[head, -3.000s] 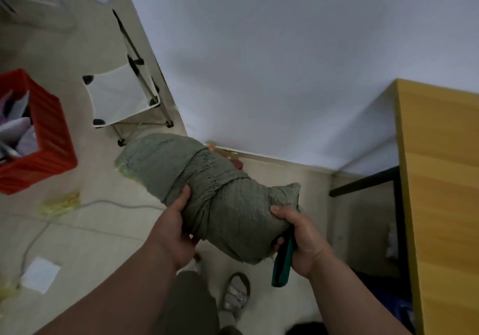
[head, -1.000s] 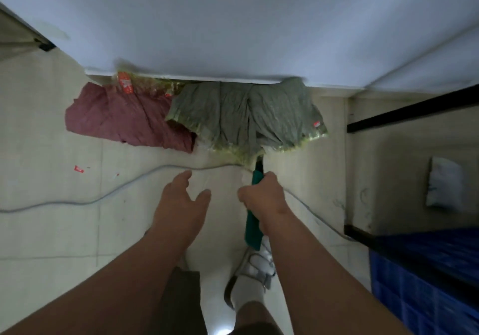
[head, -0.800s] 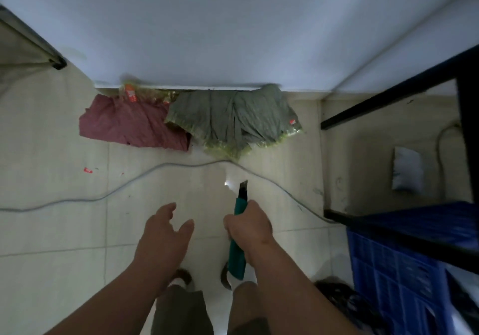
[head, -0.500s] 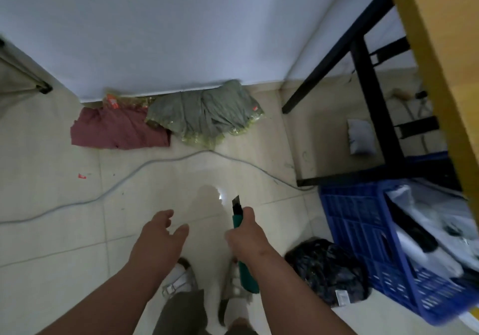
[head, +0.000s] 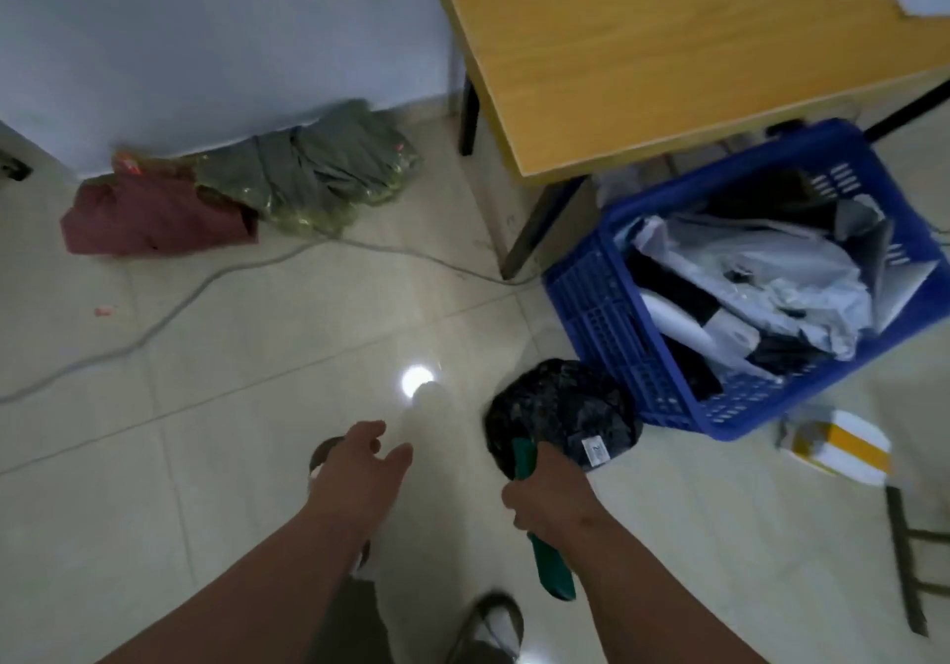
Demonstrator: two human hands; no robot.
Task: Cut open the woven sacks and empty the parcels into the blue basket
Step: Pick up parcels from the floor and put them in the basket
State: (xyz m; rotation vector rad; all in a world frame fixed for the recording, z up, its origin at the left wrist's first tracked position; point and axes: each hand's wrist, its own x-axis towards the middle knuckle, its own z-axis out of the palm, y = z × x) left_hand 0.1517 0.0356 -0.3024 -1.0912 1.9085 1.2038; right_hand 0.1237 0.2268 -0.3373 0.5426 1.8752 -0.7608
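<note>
Black parcel [head: 563,414] lies on the floor [head: 205,458], touching the near-left corner of the blue basket [head: 606,303], not in it yet. Basket sits half under the table [head: 642,46], already well filled with white and dark parcels. Parcel is just ahead of the right hand [head: 552,501], slightly to its right; no clear long axis, roundish lump. Right hand is fisted round a green-handled knife [head: 545,555], handle end pointing back toward the person, blade end over the parcel's near edge, blade itself not visible. Left hand [head: 360,473] is empty, fingers loosely spread, farther off to the left. Judgement: left hand has to cross over, or the knife hand takes it. Emptied green sack [head: 318,175] and red sack [head: 154,216] lie crumpled by the wall, well apart.
</note>
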